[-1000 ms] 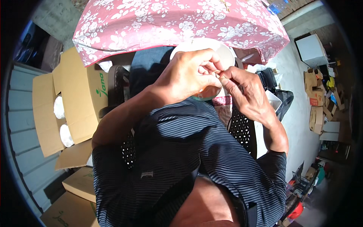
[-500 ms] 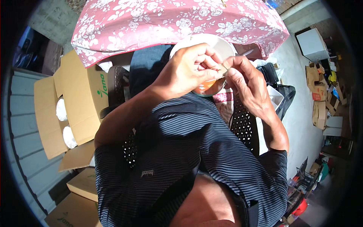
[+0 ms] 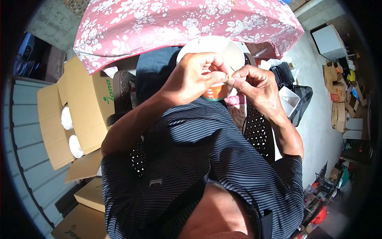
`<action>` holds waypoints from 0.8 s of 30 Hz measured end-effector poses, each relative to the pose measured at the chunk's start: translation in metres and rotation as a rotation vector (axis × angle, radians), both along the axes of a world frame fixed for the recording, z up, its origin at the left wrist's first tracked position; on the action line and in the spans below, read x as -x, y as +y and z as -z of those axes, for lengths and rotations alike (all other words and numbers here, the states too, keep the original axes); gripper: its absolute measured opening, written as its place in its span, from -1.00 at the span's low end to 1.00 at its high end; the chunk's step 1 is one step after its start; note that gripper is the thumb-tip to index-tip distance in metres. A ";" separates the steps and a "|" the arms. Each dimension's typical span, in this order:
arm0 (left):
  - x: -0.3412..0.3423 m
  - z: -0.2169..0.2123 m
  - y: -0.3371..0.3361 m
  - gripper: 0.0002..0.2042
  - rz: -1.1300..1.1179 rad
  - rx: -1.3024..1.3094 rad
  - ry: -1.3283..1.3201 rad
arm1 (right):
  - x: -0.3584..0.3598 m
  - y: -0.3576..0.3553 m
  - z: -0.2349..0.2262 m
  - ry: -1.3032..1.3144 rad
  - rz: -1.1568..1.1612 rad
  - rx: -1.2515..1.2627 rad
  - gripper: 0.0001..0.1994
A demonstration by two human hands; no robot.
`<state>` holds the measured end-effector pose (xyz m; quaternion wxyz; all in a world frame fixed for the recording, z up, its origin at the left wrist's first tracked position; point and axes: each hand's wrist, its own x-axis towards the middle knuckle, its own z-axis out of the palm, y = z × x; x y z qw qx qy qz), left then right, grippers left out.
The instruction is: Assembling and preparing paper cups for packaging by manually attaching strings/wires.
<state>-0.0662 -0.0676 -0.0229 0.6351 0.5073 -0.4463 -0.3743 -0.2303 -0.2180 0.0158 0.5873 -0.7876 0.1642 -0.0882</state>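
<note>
Right hand [image 3: 258, 85] has come left since the earlier frame, closing the gap to the left hand [image 3: 187, 77]; both hands now pinch, thumb to forefinger, at a thin dark sliver [image 3: 233, 69] above a white container [image 3: 235, 49]. With so slight a hold, the sliver could slip and drop if either pinch loosens. Fingertips hide most of it, so its kind is unclear; the hands also cover much of the container, and whether the orange patch [image 3: 215, 93] is wall or contents, I cannot tell
</note>
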 end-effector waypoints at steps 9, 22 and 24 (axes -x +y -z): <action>0.000 0.001 -0.001 -0.87 -0.016 -0.061 0.194 | 0.000 0.011 0.019 -0.184 0.082 0.023 -0.94; 0.003 -0.003 0.004 -0.88 -0.064 -0.032 -0.034 | 0.003 -0.001 0.024 -0.097 0.030 -0.364 -0.88; 0.007 -0.003 0.005 -0.89 -0.124 -0.074 -0.149 | 0.003 0.000 0.024 -0.110 0.028 -0.226 -0.89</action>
